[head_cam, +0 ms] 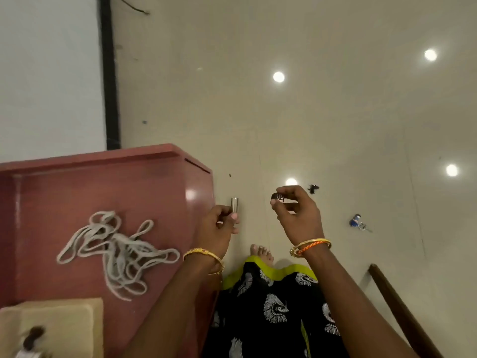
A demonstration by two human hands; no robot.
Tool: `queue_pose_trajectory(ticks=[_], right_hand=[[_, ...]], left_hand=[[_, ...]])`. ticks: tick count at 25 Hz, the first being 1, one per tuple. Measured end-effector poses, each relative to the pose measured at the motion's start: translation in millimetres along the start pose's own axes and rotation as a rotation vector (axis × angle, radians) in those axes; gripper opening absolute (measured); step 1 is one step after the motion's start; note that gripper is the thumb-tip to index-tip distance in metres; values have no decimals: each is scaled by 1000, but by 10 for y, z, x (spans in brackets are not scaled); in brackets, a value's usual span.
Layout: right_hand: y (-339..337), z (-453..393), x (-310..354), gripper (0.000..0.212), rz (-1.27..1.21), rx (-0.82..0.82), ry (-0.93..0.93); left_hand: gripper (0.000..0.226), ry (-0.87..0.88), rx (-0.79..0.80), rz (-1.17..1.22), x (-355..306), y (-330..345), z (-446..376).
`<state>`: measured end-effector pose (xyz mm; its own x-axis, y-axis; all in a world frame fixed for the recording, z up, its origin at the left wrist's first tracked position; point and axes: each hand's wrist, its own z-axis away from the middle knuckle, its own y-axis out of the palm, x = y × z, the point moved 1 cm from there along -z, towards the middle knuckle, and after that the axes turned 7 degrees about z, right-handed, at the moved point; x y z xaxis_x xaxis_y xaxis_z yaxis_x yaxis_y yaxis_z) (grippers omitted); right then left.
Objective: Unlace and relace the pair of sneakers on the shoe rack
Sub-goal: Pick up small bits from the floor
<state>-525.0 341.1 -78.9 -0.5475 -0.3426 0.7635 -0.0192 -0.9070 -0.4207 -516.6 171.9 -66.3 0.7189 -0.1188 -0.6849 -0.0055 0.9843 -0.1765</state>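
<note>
Your left hand (219, 226) pinches a small silver tube (234, 205). Your right hand (294, 210) pinches a dark cap (276, 197). Grey laces (116, 251) lie loose on the red shoe rack (103, 182).

1. The light is dim and warm, giving the pale floor (335, 112) a yellowish-grey cast.
2. Four round white glare spots lie on the glossy floor, one just above the right hand (296, 215), the others farther up and to its right.
3. A softer shine sits on the side of the red cabinet (103, 192), just left of the left hand (219, 228).
4. Shadows are faint and spread out.
5. The whole picture is soft; the lower left corner, well below the left hand, is smeared.
6. Straight lines bow toward the edges from the wide lens.
</note>
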Motion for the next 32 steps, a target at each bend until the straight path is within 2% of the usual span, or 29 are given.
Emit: queue_pose_trajectory(ticks=[5, 9, 13, 16, 19, 21, 26, 32], right_hand=[[550, 527, 913, 22, 98, 192, -108], [1494, 1121, 1373, 24, 152, 401, -225], [2464, 1758, 1406, 32, 267, 597, -373], [3097, 2102, 1173, 26, 542, 744, -570], [3526, 2277, 877, 29, 849, 876, -736], [3709, 2323, 738, 30, 970, 930, -759], [3850, 2338, 612, 36, 966, 933, -699], [3842, 2397, 636, 50, 848, 970, -586]], left_hand=[[16, 14, -291, 232, -19, -1150, 823], [16, -60, -649, 382, 559, -2021, 1274], [12, -235, -944, 566, 1212, -2548, 1491], [12, -402, -967, 643, 1561, -2768, 1477], [20, -519, -908, 462, 1736, -2908, 1435], [22, -539, -860, 352, 1812, -2979, 1381], [34, -606, -847, 184, 1861, -3082, 1280], [34, -643, -746, 28, 1838, -3154, 1325]])
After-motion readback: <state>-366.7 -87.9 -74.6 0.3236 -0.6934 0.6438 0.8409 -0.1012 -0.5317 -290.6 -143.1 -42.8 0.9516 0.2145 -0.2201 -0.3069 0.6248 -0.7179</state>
